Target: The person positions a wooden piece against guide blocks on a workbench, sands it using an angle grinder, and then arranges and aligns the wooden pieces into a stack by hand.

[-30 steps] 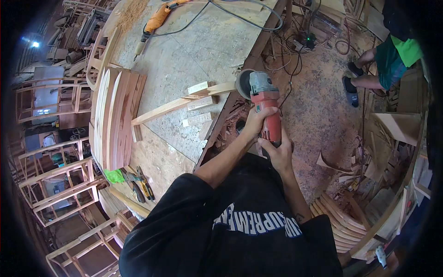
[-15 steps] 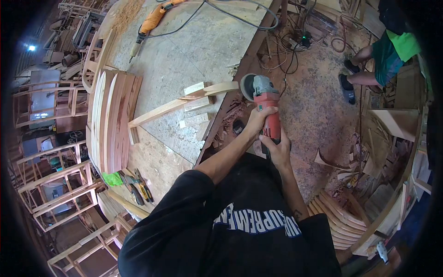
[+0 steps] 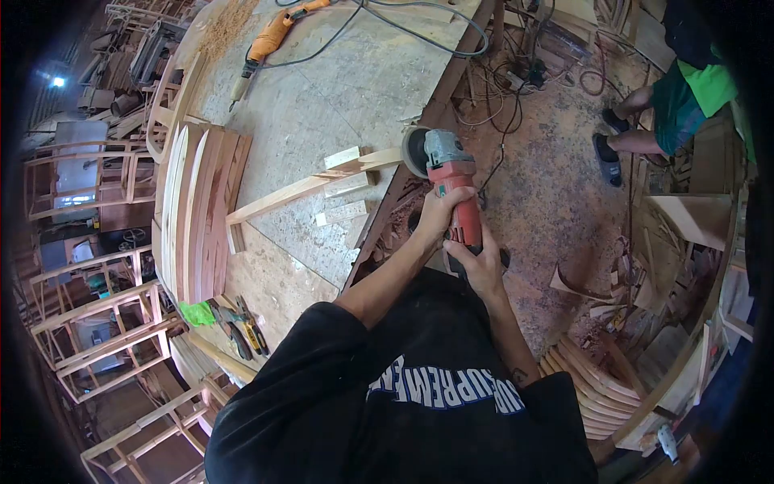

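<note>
Toward one o'clock, with the grinder gripped by both hands, the wooden strip could be gouged if the disc tilts.

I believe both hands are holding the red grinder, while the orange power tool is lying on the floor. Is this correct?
The orange power tool's place is wrong: the head view shows it on the worktable. The left hand and right hand do hold the red grinder.
</note>
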The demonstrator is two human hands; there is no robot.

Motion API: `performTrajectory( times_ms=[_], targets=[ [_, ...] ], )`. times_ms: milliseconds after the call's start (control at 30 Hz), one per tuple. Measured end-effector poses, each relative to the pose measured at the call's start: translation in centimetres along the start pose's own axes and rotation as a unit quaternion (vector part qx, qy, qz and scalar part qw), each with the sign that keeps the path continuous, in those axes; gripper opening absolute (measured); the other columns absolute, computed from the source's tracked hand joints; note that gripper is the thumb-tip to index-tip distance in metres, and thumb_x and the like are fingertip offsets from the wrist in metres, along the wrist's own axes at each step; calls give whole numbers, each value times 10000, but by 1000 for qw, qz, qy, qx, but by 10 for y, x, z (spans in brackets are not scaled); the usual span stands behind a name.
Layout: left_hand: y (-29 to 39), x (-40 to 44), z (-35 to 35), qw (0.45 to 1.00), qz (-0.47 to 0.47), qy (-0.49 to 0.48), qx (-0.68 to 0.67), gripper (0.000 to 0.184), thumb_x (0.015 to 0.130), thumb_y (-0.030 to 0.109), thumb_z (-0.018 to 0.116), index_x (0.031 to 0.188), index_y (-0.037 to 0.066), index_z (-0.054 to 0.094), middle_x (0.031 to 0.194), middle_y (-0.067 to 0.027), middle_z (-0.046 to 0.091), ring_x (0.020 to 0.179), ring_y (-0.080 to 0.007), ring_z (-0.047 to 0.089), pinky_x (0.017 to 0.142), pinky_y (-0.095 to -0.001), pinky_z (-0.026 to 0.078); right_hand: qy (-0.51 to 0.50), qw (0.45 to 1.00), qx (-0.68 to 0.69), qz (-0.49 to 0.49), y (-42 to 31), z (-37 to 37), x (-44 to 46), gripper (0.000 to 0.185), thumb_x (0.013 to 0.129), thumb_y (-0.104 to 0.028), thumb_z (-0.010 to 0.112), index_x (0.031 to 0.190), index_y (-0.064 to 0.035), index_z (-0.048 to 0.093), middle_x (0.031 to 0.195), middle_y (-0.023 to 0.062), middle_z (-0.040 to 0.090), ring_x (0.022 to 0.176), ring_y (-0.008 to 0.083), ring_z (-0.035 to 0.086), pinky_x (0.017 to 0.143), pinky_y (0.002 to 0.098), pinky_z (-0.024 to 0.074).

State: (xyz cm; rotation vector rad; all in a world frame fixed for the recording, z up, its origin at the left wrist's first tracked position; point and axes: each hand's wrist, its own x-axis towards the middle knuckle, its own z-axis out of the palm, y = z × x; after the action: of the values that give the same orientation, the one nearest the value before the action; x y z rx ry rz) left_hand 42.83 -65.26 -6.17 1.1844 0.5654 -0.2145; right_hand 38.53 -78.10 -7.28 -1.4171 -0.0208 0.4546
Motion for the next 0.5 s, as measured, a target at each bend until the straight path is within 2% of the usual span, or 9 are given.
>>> performTrajectory(
  times_ms=[33,100,200,333,500],
  targets=[
    [-2,2,0,1000,-2,5,5,238,790,210,683,918,25,606,800,-60,634,687,-145,603,639,-286,490,-1,1000,-1,-1,3,-1,1,628,757,-245,744,1272,3,483,1069,120,588,959,210,573,871,339,449],
    [-15,11,-1,1000,-6,11,7,247,785,218,689,913,24,605,800,-55,630,685,-140,598,633,-285,485,-2,1000,13,2,13,-4,2,522,806,-163,701,1259,-2,497,1038,59,575,921,133,555,840,281,459],
    [-30,22,4,999,-22,23,43,274,798,265,679,930,35,608,835,-60,637,708,-145,602,658,-288,484,19,996,75,43,26,-10,2,499,818,-145,690,1259,-5,503,1041,47,573,919,121,553,827,269,465],
    [-38,28,8,999,-29,13,30,272,797,259,678,932,33,610,832,-60,638,713,-143,605,664,-291,485,27,997,66,43,34,-16,3,507,817,-148,690,1266,-4,502,1046,48,573,924,126,554,834,269,464],
    [-12,8,4,999,-1,12,32,275,768,238,708,919,25,621,784,-49,626,676,-128,586,628,-282,474,0,999,38,-21,3,-5,-3,569,807,-177,705,1298,1,478,1060,62,574,946,129,548,851,273,453]
  ],
)
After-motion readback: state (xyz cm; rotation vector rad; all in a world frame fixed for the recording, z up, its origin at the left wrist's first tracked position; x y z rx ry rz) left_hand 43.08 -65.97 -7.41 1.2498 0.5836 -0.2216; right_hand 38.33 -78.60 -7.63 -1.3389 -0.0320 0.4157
